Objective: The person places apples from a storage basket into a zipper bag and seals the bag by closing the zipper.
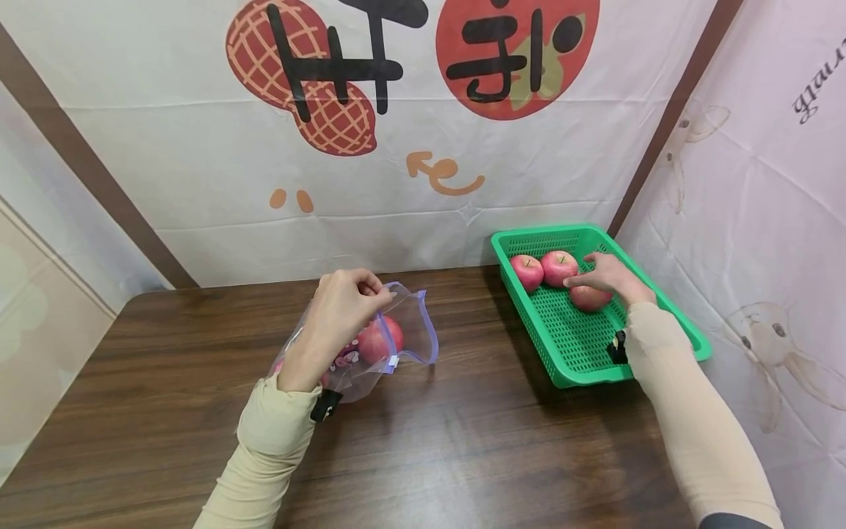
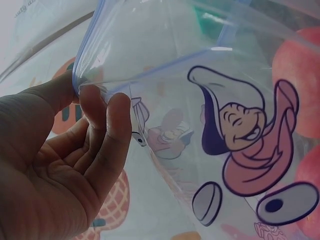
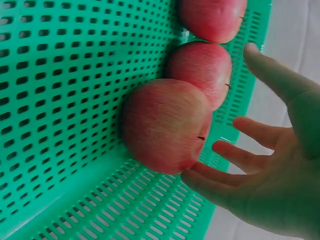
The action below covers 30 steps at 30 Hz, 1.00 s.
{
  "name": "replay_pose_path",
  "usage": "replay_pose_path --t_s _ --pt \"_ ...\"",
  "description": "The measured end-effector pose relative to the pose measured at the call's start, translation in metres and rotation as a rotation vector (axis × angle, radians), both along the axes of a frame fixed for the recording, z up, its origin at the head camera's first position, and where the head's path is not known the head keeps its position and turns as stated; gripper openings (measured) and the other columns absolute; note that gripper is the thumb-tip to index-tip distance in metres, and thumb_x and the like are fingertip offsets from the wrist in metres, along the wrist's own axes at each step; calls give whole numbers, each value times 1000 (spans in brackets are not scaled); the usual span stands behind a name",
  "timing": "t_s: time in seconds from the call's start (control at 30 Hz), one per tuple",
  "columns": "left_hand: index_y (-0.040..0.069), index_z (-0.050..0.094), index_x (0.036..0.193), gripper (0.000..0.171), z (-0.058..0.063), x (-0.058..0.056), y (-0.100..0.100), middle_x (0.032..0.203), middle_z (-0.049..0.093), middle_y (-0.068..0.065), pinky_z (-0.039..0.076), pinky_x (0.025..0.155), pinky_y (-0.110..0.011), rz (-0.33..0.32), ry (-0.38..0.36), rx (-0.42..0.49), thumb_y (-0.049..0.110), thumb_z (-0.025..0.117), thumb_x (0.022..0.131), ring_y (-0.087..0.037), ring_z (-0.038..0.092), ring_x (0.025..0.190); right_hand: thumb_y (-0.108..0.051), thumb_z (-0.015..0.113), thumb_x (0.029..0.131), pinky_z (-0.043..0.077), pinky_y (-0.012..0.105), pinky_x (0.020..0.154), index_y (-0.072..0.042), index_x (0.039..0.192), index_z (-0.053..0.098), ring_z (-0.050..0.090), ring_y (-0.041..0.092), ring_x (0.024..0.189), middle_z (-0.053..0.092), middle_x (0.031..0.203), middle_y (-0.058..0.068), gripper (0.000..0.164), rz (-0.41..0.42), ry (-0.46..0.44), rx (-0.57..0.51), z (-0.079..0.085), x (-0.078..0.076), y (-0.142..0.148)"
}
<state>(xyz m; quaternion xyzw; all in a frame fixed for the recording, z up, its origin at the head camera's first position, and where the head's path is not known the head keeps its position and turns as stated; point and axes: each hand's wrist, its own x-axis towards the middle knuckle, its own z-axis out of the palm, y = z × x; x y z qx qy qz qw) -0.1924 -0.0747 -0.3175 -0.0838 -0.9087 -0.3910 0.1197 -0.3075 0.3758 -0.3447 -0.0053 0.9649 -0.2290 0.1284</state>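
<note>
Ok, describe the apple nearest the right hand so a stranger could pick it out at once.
On the brown table, go to the green basket at the right. Inside it, look for the apple that the right hand partly hides in the head view. Of the three there, it is the rightmost and lowest in that view.

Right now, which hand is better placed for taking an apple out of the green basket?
Probably the right hand: it is over the green basket, close to an apple and holding nothing. The left hand, farther away, pinches the plastic bag at its rim, so it is occupied.
</note>
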Motion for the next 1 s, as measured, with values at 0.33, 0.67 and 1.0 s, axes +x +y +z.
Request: replay_pose_path --t_s 0.33,0.67,1.0 --pt "14 70 75 8 -1 -1 0 65 63 0 37 47 -26 0 -3 -8 20 66 77 -12 45 52 -29 69 80 43 58 92 1 142 40 42 41 117 43 133 30 74 -30 -48 163 -13 2 5" --pt "13 70 75 8 -1 0 0 65 63 0 38 49 -26 -6 1 -3 18 65 77 -13 46 54 -24 73 79 40 61 98 4 139 46 43 43 120 47 135 31 71 -31 4 136 -17 0 10" --pt "13 70 74 7 -1 1 -1 64 62 0 37 48 -25 -14 5 -3 17 65 77 -12 45 53 -24 73 81 41 60 98 8 136 48 46 44 116 50 131 32 69 -21 59 113 -18 5 11"
